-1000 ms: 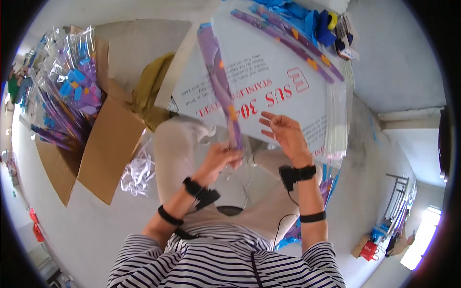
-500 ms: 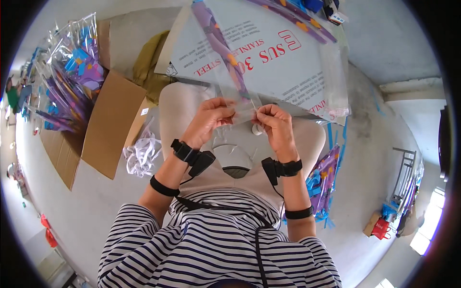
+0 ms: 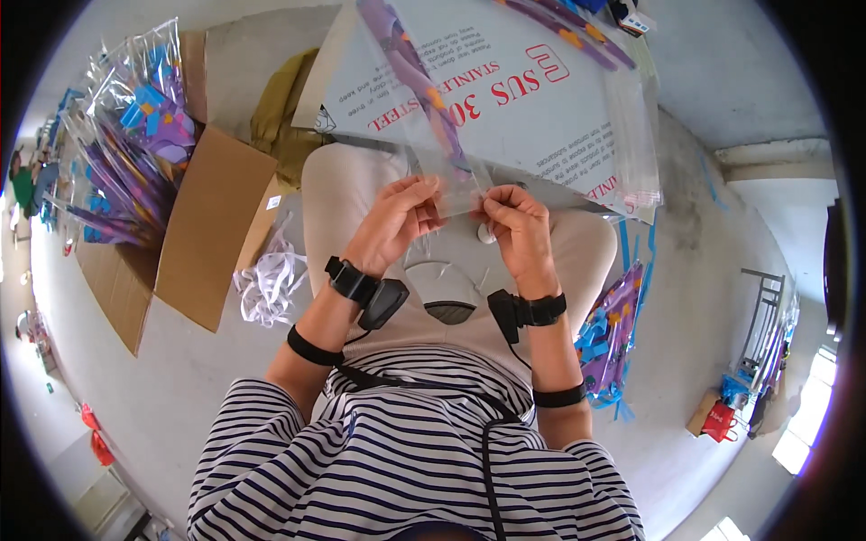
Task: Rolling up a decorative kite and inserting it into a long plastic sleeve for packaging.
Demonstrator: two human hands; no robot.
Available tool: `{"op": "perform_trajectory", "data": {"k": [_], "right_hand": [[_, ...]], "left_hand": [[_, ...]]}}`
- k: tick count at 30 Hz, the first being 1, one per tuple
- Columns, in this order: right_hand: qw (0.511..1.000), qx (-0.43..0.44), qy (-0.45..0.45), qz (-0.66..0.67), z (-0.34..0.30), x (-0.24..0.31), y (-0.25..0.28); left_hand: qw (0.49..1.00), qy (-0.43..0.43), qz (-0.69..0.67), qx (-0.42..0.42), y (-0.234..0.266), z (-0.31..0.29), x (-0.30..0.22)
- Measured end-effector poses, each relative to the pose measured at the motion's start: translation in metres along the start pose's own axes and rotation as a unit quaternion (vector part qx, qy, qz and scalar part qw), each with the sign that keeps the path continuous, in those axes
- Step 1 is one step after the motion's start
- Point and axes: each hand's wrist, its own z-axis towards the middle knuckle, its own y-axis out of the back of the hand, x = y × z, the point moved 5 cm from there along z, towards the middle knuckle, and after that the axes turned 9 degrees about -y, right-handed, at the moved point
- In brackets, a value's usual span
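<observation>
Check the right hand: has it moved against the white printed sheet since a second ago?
Yes. The right hand came off the white printed sheet toward the lap and now pinches the clear bag beside the left hand.

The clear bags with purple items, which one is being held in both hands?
The clear bag rising from between the left hand and right hand; the others lie in the cardboard box and on the floor.
</observation>
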Motion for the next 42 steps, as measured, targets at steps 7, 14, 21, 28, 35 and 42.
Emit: {"op": "perform_trajectory", "data": {"k": [7,14,21,28,35,42], "right_hand": [[1.0,0.001,-0.009,-0.011,-0.001,-0.005,0.001],[0.998,0.002,-0.035,0.047,-0.003,-0.009,-0.002],[0.992,0.056,-0.066,0.086,-0.009,-0.022,-0.015],[0.947,0.138,-0.148,0.248,-0.023,-0.032,-0.028],[0.997,0.01,-0.058,0.054,-0.036,-0.007,-0.006],[0.997,0.023,-0.017,0.078,-0.04,0.003,-0.006]], "left_hand": [[0.998,-0.035,0.039,0.024,0.011,-0.011,0.0],[0.995,-0.065,0.015,0.07,0.005,-0.012,-0.005],[0.988,-0.01,-0.13,0.078,0.003,0.008,0.009],[0.954,-0.058,-0.215,0.201,-0.01,0.053,0.0],[0.981,-0.181,0.058,0.025,-0.009,0.055,-0.036],[0.972,-0.191,0.134,-0.012,0.001,0.059,-0.029]]}}
